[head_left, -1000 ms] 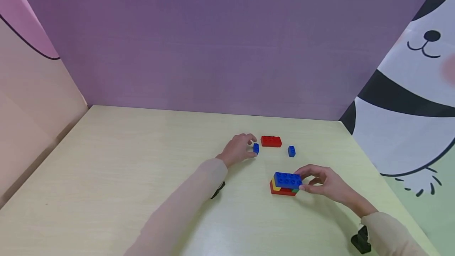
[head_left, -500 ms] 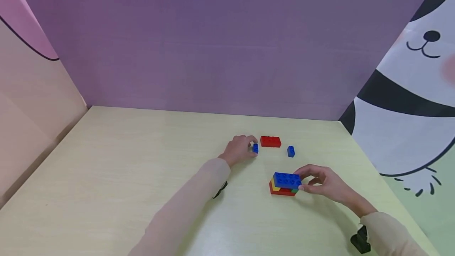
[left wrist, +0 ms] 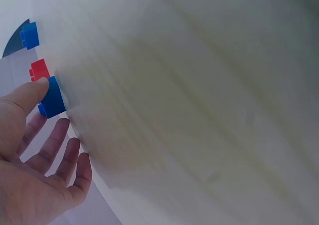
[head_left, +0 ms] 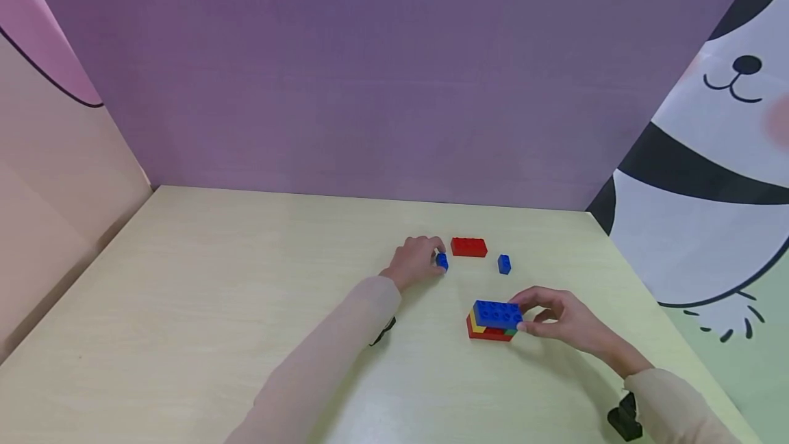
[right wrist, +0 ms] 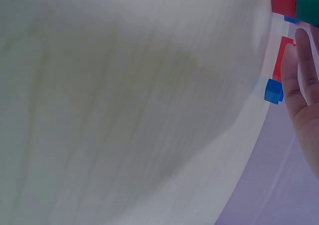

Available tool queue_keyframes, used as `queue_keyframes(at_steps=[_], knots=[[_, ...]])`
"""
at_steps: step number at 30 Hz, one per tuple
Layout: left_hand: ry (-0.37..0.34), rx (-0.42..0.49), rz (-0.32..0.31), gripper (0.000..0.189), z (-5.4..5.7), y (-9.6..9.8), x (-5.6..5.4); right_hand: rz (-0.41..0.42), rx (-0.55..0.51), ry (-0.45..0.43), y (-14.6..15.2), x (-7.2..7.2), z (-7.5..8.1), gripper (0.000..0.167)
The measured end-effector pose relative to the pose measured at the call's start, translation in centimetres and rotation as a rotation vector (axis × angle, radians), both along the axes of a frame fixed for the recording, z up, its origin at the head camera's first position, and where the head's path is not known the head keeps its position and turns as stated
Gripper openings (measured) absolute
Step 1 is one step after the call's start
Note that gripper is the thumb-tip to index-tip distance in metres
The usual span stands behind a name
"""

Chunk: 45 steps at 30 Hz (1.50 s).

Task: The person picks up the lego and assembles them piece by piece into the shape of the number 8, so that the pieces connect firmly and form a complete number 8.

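In the head view my left hand (head_left: 411, 262) pinches a small blue toy brick (head_left: 442, 263) between thumb and forefinger. The left wrist view shows the thumb against this brick (left wrist: 54, 100), while the other fingers spread loosely below. My right hand (head_left: 570, 317) holds the right end of a brick stack (head_left: 498, 315) with thumb and fingers. Blue studs top the stack, yellow and green bricks show in its middle, and red forms its base. A green brick (right wrist: 307, 4) of the stack appears at the upper corner of the right wrist view.
Beyond the stack, a long red brick (head_left: 469, 247) and another small blue brick (head_left: 504, 264) lie on the pale wooden table (head_left: 259, 279). A purple wall (head_left: 370, 88) rises along the table's back edge, and a panda-print panel (head_left: 703, 238) stands to the right.
My left fingers have closed in on the small blue brick, which now sits slightly tilted and a little nearer. The right hand and stack keep their place.
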<state>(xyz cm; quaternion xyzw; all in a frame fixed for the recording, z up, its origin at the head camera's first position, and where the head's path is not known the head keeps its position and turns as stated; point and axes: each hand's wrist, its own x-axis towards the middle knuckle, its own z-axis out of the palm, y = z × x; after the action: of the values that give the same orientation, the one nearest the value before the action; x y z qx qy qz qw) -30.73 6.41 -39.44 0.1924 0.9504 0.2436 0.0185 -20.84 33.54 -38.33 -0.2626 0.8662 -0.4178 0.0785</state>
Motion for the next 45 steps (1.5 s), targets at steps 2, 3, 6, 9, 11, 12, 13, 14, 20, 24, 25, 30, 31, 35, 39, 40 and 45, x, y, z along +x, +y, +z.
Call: queue_keyframes(at_steps=[2, 3, 6, 9, 11, 12, 13, 14, 20, 24, 25, 30, 31, 35, 39, 40, 45], knots=[[-0.001, 0.005, -0.002, 0.036, 0.0, 0.0, 0.0, 0.002, -0.003, 0.002, 0.0, 0.0, -0.1, 0.033], [-0.003, 0.009, -0.001, 0.035, -0.1, 0.0, 0.0, 0.004, -0.004, 0.003, 0.0, 0.0, -0.1, 0.033], [-0.017, 0.037, -0.005, 0.033, -0.1, -0.1, -0.1, 0.008, -0.008, 0.004, 0.0, -0.1, -0.1, 0.034], [-0.034, 0.062, -0.01, 0.032, -0.1, -0.3, -0.1, 0.009, -0.006, 0.004, 0.0, -0.1, -0.1, 0.033], [-0.045, 0.073, -0.022, 0.032, 0.0, -0.4, -0.2, 0.006, -0.001, 0.005, 0.0, -0.1, -0.1, 0.033], [-0.049, 0.076, -0.03, 0.032, 0.0, -0.4, -0.2, 0.004, 0.001, 0.004, 0.0, -0.1, 0.0, 0.034], [-0.052, 0.077, -0.035, 0.032, 0.0, -0.5, -0.2, 0.003, 0.003, 0.004, 0.0, -0.1, 0.0, 0.034], [-0.054, 0.078, -0.043, 0.032, 0.0, -0.5, -0.2, 0.001, 0.005, 0.002, 0.0, -0.1, 0.0, 0.034], [-0.054, 0.102, -0.088, 0.033, 0.0, -0.6, -0.2, 0.006, -0.002, 0.003, -0.1, -0.1, 0.1, 0.035], [-0.057, 0.124, -0.121, 0.033, 0.1, -0.7, 0.0, 0.004, 0.0, 0.005, 0.0, -0.1, 0.0, 0.035], [-0.058, 0.13, -0.131, 0.032, 0.2, -0.8, 0.1, 0.003, 0.001, 0.005, 0.0, -0.1, 0.0, 0.035], [-0.064, 0.151, -0.186, 0.034, 0.6, -1.0, 0.8, 0.003, 0.0, 0.008, 0.0, -0.2, -0.1, 0.034], [-0.064, 0.152, -0.198, 0.035, 0.7, -1.0, 0.9, 0.004, -0.002, 0.01, 0.0, -0.2, -0.1, 0.034], [-0.054, 0.145, -0.242, 0.036, 0.7, -1.1, 1.4, 0.009, -0.009, 0.011, -0.1, -0.2, -0.1, 0.034], [-0.037, 0.152, -0.279, 0.034, 0.6, -1.2, 2.0, 0.007, -0.008, 0.01, -0.1, -0.1, -0.1, 0.034], [-0.033, 0.155, -0.286, 0.034, 0.6, -1.2, 2.1, 0.005, -0.007, 0.01, -0.1, -0.1, -0.1, 0.034], [-0.018, 0.165, -0.316, 0.034, 0.7, -1.2, 2.7, 0.002, -0.004, 0.01, -0.2, -0.1, -0.1, 0.034]])
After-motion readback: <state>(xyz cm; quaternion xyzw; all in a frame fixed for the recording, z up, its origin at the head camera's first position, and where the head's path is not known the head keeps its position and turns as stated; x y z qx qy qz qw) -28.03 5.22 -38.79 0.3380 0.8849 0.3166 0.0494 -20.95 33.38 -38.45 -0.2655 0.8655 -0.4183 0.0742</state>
